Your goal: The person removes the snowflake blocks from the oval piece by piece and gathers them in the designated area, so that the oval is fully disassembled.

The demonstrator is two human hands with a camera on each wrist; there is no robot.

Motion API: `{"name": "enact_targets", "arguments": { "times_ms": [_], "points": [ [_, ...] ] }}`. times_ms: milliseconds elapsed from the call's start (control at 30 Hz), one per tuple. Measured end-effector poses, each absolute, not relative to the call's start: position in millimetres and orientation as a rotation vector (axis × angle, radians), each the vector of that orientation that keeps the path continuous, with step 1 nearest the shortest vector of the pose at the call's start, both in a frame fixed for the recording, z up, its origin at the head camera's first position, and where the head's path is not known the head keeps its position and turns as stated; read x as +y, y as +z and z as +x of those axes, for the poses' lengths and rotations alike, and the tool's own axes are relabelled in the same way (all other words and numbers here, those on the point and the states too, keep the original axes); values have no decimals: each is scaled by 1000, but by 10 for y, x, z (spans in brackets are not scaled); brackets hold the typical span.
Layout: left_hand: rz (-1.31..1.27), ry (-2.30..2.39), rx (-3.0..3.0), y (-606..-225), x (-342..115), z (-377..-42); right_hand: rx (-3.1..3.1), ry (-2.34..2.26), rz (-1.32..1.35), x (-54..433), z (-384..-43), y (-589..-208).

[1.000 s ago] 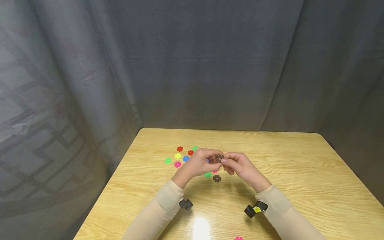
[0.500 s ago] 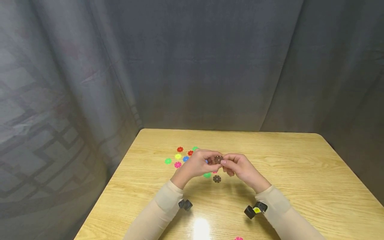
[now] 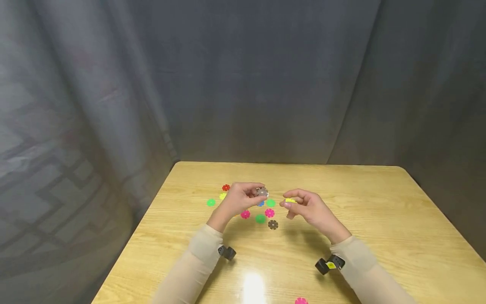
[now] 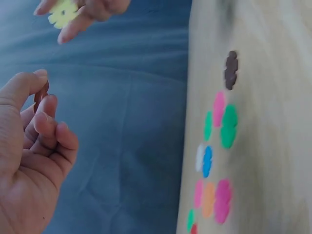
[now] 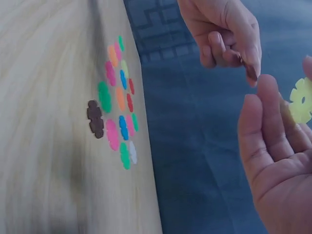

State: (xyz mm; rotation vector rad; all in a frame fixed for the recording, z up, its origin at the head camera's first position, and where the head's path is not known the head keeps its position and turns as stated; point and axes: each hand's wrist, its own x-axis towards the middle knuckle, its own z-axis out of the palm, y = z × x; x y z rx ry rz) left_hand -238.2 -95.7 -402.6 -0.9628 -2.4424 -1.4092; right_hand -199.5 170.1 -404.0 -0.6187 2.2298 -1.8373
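In the head view my left hand (image 3: pixel 240 199) pinches a brown notched disc (image 3: pixel 262 192) between thumb and fingertips above the table. The left wrist view shows this brown disc (image 4: pixel 41 97) nearly edge-on. To its right and apart from it, my right hand (image 3: pixel 309 207) holds a yellow notched disc (image 3: pixel 290 200) between thumb and fingers. That yellow disc (image 5: pixel 301 101) shows its flat face and centre hole in the right wrist view. Below the hands another brown disc (image 3: pixel 273 224) lies flat on the table, beside a green disc (image 3: pixel 260 218) and a pink disc (image 3: pixel 269 213).
Several more coloured discs lie under and left of the left hand, among them a red disc (image 3: pixel 226 187) and a green disc (image 3: pixel 211 202). A lone pink disc (image 3: pixel 301 300) is at the near edge of view. Grey curtains (image 3: pixel 250 84) hang behind the wooden table (image 3: pixel 379 219).
The hands, together at a brown disc before, have parted. The left has moved left with the brown disc; the right has shifted slightly right, and a yellow disc now shows in it.
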Motion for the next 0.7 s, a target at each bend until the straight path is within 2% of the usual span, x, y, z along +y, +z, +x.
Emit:
{"name": "enact_targets", "arguments": {
  "times_ms": [267,700],
  "points": [
    [-874,-1443,-2571,-4125,-809,-2420,2267,-1992,-595,1748,-1964,-4032],
    [-1032,-1222,-2894,-4522,-450,-2635,2319,-2060,-656,1797,-1949,-4037]
  ]
}}
